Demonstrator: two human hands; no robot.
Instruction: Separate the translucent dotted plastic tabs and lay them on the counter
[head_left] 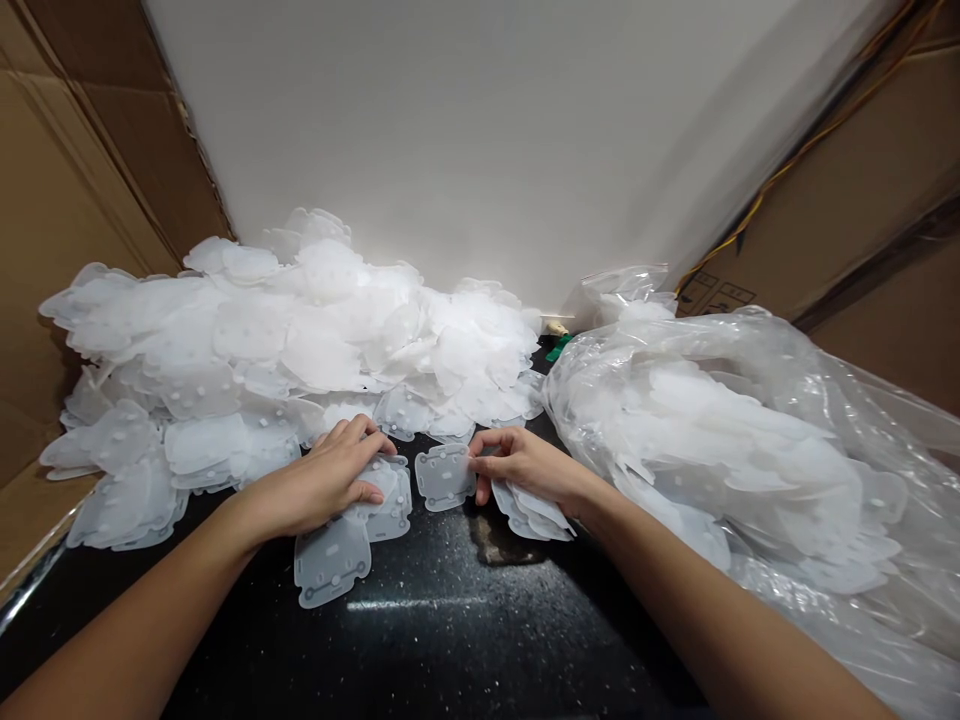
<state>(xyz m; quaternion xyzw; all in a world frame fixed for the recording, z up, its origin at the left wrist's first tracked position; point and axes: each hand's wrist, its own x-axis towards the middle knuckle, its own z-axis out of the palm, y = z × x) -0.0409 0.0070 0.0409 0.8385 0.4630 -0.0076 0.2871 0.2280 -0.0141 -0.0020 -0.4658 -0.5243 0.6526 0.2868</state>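
Note:
My right hand point(517, 462) pinches one translucent plastic sheet point(442, 478) by its right edge, between thumb and index finger. The sheet has rounded corners, small holes and slots. Beneath the right hand lies a small fanned stack of similar sheets point(534, 518). My left hand point(341, 475) rests over a few overlapping sheets point(391, 505), thumb and fingers apart; its fingertips are partly hidden. Just below that hand, another sheet point(334, 568) lies flat on the black speckled tabletop point(420, 640).
A large heap of the same sheets point(300, 330) spreads across the back and left. A clear plastic bag point(750, 450) full of sheets lies at right, with a smaller bag point(622, 290) behind. A small green object point(559, 347) sits between. Cardboard point(67, 200) and a pale wall point(465, 130) enclose the table.

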